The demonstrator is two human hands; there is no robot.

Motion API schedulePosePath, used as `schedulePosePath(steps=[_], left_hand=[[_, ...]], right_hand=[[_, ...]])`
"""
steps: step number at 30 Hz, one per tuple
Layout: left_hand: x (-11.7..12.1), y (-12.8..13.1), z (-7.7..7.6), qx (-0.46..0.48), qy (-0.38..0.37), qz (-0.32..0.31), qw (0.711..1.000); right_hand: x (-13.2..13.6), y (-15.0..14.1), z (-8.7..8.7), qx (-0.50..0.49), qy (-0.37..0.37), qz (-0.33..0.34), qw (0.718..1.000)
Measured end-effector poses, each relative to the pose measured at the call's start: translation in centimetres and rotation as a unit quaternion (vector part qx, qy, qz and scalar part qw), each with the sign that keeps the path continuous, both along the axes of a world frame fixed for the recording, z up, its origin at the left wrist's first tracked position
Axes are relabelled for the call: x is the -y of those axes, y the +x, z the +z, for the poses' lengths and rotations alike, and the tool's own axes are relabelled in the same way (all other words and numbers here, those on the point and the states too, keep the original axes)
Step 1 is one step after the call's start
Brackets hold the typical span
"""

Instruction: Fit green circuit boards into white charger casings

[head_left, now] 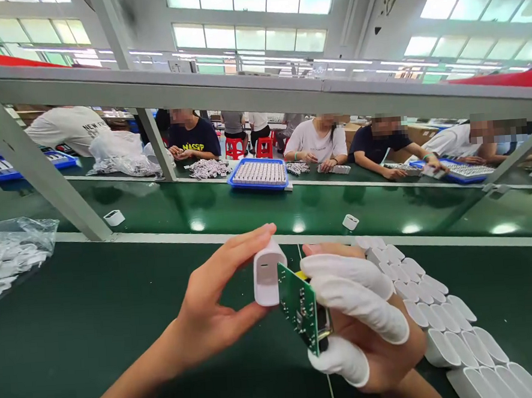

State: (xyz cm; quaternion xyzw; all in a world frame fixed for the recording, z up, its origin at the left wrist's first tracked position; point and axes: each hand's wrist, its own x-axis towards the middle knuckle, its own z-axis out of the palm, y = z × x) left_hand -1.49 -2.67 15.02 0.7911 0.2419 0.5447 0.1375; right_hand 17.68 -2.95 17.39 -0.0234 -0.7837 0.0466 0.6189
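Observation:
Between fingers and thumb, my left hand [213, 301] grips a white plastic charger housing [267, 280], its open side facing right. My right hand [367, 313], with white finger cots on several fingers, holds a green circuit board [297, 305] by its edges. Components and a bit of yellow show on the board's far side, partly hidden by the fingers. The board's left edge is right at the housing's opening; whether it is touching I cannot tell. Rows of white housings [439, 314] stand on the green work surface to the right of my right hand.
At left lies a clear plastic bag [15, 256] of small white parts. Single housings [351, 222] ride on the green conveyor belt [230, 210] ahead. A metal frame [250, 83] crosses above. Beyond, several people work beside a blue tray [259, 174] of white parts.

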Motion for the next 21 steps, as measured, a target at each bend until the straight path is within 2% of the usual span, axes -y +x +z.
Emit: schedulePosePath(steps=[4,8,12,21], left_hand=[[0.01,-0.05,0.05,-0.016,0.023,0.005,1.000],[0.14,0.39,-0.01,-0.011,0.026,-0.012,1.000],[0.39,0.61,0.12,-0.009,0.026,-0.002,1.000],[0.58,0.78,0.30,-0.005,0.017,0.018,1.000]], right_hand=[[-0.21,0.09,-0.27,0.033,0.007,-0.055,0.998],[-0.06,0.18,-0.36,0.065,-0.002,-0.074,0.995],[0.12,0.19,-0.61,0.076,-0.021,-0.096,0.992],[0.32,0.17,-0.80,0.084,-0.023,-0.104,0.991]])
